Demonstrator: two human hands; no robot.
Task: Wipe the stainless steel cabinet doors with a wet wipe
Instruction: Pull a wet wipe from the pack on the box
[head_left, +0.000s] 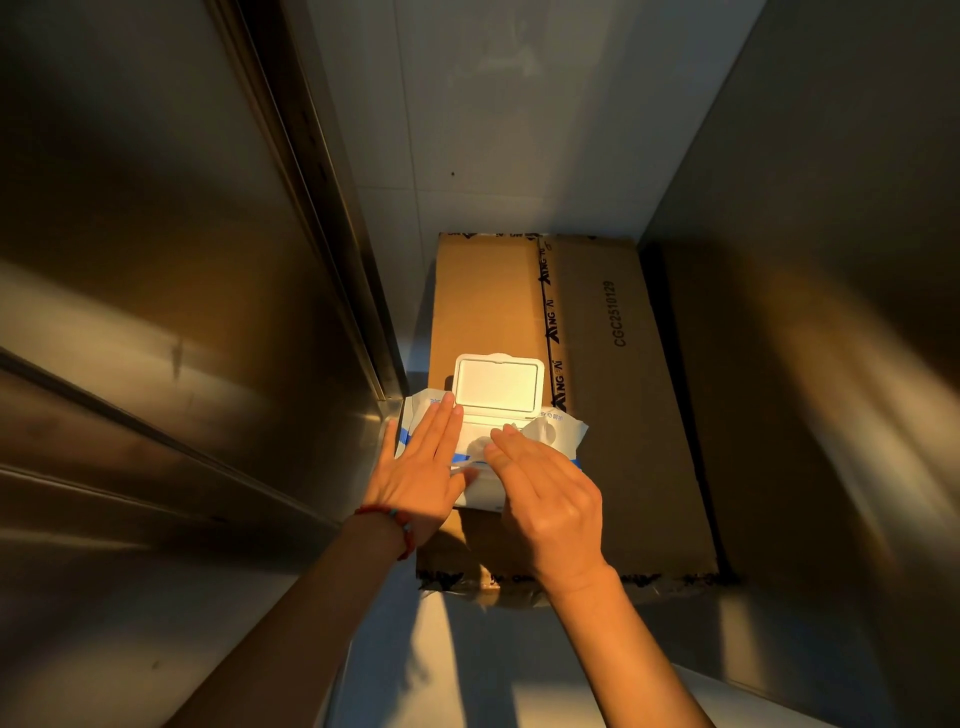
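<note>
My left hand lies flat and open on the left side of the wet wipe pack, fingers stretched out, pinning it down. My right hand reaches over the pack's opening with its fingers bent; whether they pinch a wipe I cannot tell. The pack's white lid stands flipped up. The pack rests just below the centre of the frame, on a cardboard box. A red bracelet circles my left wrist. The stainless steel cabinet door fills the left of the frame, untouched.
</note>
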